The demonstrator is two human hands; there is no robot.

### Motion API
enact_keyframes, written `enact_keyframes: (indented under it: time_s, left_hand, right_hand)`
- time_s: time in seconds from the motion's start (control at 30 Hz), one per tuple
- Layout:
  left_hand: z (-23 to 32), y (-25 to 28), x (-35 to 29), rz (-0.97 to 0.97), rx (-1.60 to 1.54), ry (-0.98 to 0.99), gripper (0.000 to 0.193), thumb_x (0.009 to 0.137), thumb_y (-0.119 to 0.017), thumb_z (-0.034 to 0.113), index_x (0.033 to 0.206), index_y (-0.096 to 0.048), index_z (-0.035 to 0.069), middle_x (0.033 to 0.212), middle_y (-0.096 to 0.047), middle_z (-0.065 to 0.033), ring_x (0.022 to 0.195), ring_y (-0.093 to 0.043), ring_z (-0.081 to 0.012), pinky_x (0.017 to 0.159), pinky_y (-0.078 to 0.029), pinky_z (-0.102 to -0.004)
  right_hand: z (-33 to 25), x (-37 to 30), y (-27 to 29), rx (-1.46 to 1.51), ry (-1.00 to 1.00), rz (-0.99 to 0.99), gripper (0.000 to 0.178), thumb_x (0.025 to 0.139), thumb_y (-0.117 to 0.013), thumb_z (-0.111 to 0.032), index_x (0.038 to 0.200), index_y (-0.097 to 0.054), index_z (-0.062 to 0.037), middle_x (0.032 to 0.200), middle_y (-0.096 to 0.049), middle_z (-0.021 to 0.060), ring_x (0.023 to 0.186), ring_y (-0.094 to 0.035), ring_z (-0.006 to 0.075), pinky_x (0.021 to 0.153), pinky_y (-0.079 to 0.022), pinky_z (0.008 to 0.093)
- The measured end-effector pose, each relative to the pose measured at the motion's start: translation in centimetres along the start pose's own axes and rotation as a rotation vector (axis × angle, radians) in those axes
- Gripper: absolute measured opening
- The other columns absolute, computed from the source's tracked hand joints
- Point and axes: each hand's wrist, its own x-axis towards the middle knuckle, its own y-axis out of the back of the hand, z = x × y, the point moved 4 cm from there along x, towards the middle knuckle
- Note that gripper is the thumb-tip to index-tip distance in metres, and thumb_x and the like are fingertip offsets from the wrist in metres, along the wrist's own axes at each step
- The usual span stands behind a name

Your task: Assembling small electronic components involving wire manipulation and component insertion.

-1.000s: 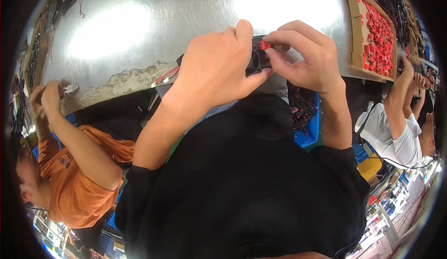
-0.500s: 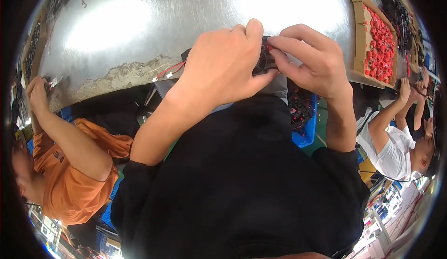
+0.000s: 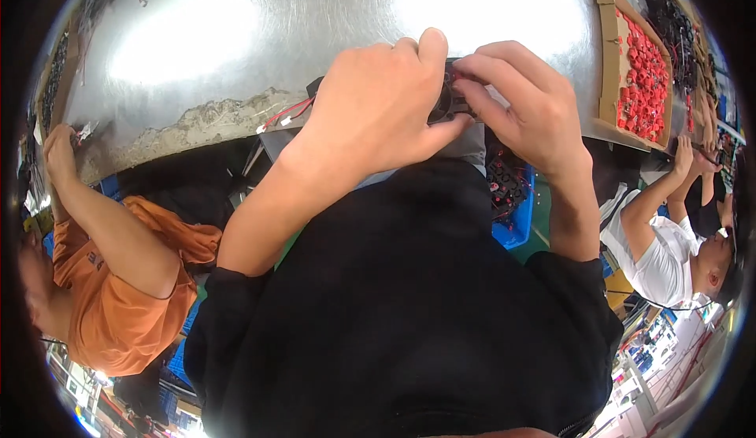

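Our left hand [image 3: 376,107] clamps the black part [image 3: 446,107] | our right hand [image 3: 531,107] meets its end; pinch, we cannot tell | uneven pressing could tilt it

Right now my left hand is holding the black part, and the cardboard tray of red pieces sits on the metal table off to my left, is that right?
Not quite: the head view shows the cardboard tray of red pieces on your right, not your left. It does sit on the metal table, and your left hand is holding the black part.
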Motion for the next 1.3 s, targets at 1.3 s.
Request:
enact_keyframes:
  time_s: [1.3]
  left_hand:
    - [0.1, 0.1, -0.3, 0.030, 0.040, -0.029, 0.055, 0.079, -0.077, 0.045, 0.097, -0.049, 0.000, 0.074, -0.064, -0.0172, 0.070, -0.067, -0.0360, 0.059, -0.053, -0.0424]
  right_hand:
    - [1.0, -0.1, -0.3, 0.180, -0.140, -0.016, 0.022, 0.076, -0.077, 0.001, 0.098, -0.075, -0.0026, 0.090, -0.070, 0.0071, 0.079, -0.069, 0.0169, 0.069, -0.054, 0.0272]
